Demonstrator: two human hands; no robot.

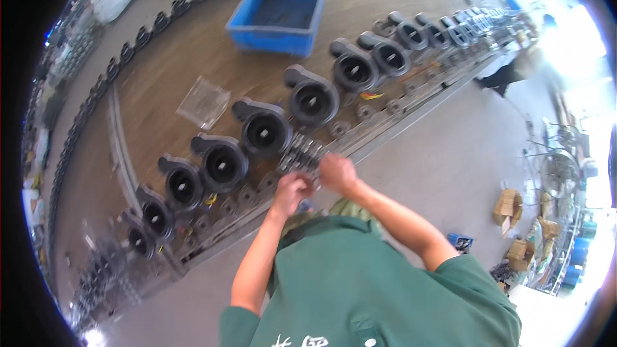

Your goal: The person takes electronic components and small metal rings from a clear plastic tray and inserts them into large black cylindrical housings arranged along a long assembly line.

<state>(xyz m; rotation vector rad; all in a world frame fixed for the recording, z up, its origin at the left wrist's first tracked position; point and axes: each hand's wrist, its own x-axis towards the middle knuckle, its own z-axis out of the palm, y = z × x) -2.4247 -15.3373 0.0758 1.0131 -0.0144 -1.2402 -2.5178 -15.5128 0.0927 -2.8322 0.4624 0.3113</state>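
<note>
My left hand point(291, 193) is closed, its fingers curled at the near edge of the bench; what they hold is blurred. Close by on the right, my right hand point(339, 174) is closed too, and its fingertips touch or nearly touch a cluster of small shiny metal parts point(302, 153); I cannot make out what is in them. Just beyond the cluster sits a black round housing with a side spout point(264, 133). Another black housing point(313, 101) stands to its right. Several more continue the row both ways.
A blue plastic bin point(277, 31) stands farther back on the brown bench, with a clear flat plastic piece point(203, 103) nearer. Small round metal parts point(339, 130) line the bench's front rail. Cardboard boxes point(508, 205) stand on the floor at right. Another curved row of black parts point(143, 37) runs behind.
</note>
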